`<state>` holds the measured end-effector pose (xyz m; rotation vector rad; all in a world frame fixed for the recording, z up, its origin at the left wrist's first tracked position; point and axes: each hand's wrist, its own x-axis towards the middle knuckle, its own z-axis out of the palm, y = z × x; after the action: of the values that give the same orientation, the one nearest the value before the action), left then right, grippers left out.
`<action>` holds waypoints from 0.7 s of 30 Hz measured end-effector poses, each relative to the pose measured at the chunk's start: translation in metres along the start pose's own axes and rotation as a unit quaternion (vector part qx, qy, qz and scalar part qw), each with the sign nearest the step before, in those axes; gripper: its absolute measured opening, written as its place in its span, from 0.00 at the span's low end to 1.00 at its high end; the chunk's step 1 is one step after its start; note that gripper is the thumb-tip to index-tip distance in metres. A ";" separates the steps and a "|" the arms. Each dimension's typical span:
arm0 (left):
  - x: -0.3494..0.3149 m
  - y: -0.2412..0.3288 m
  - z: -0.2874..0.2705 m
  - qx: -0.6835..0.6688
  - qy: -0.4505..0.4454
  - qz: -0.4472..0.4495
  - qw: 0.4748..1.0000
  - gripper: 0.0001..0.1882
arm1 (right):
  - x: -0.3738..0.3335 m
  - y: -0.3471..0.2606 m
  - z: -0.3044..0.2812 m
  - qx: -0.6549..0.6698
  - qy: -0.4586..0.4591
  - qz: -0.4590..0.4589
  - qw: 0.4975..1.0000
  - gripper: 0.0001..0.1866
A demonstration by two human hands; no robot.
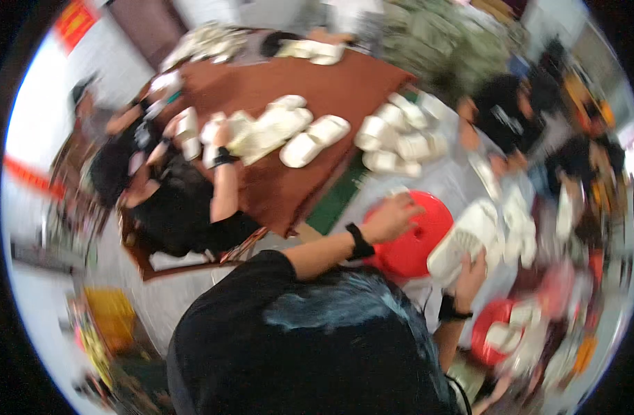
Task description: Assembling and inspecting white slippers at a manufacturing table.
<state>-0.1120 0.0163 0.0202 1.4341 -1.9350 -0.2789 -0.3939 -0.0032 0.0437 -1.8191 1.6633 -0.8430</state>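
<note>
My left hand [393, 218] reaches over a round red plastic stool or basin [434, 214]; its fingers look apart with nothing in them, though they are blurred. A small whitish thing [398, 191] shows just beyond the fingertips at the red rim. My right hand [471, 280] grips the near end of a white slide sandal [455, 252], fingers on its edge. The sandal is tilted beside the red top. More white sandals [517, 225] lie close to it on the right, too smeared to separate.
A brown-covered table [227, 83] bears several white sandals [315, 141], with another pile [400, 135] at its right. At the left a person in black [171, 207] handles sandals; others work at right and far. A red container [493, 332] with white pieces stands lower right.
</note>
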 end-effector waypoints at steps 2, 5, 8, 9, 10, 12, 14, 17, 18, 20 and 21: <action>0.012 0.011 0.003 0.052 -0.034 0.025 0.998 0.23 | 0.001 0.033 -0.013 0.010 0.081 -0.023 0.996 0.27; 0.000 -0.010 0.030 0.058 -0.065 0.033 0.996 0.24 | -0.003 0.050 -0.032 -0.081 0.145 0.012 0.986 0.26; -0.001 -0.006 0.043 0.151 -0.064 0.056 0.985 0.23 | -0.010 0.080 -0.047 -0.077 0.176 0.121 0.974 0.20; 0.002 -0.008 0.047 0.145 -0.078 0.078 0.983 0.23 | -0.016 0.099 -0.039 -0.094 0.188 0.123 0.970 0.19; 0.001 -0.003 0.048 0.149 -0.074 0.071 0.983 0.23 | -0.028 0.117 -0.038 -0.093 0.195 0.137 0.967 0.19; 0.000 0.004 0.048 0.154 -0.069 0.064 0.984 0.22 | -0.046 0.153 -0.037 -0.093 0.189 0.178 0.961 0.17; 0.004 0.008 0.051 0.152 -0.070 0.078 0.983 0.22 | -0.066 0.203 -0.029 -0.134 0.195 0.190 0.953 0.17; 0.000 0.009 0.050 0.158 -0.062 0.068 0.983 0.22 | -0.079 0.210 -0.031 -0.177 0.173 0.210 0.946 0.17; -0.001 0.010 0.047 0.158 -0.059 0.063 0.984 0.23 | -0.080 0.218 -0.039 -0.189 0.183 0.219 0.940 0.16; -0.004 0.007 0.045 0.160 -0.052 0.055 0.984 0.23 | -0.074 0.224 -0.061 -0.212 0.186 0.208 0.936 0.16; -0.009 0.003 0.045 0.160 -0.049 0.050 0.985 0.23 | -0.067 0.220 -0.079 -0.224 0.178 0.184 0.940 0.17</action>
<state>-0.1419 0.0151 -0.0141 1.5418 -2.2008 0.0099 -0.6020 0.0431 -0.0728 -1.6003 2.5024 -0.6908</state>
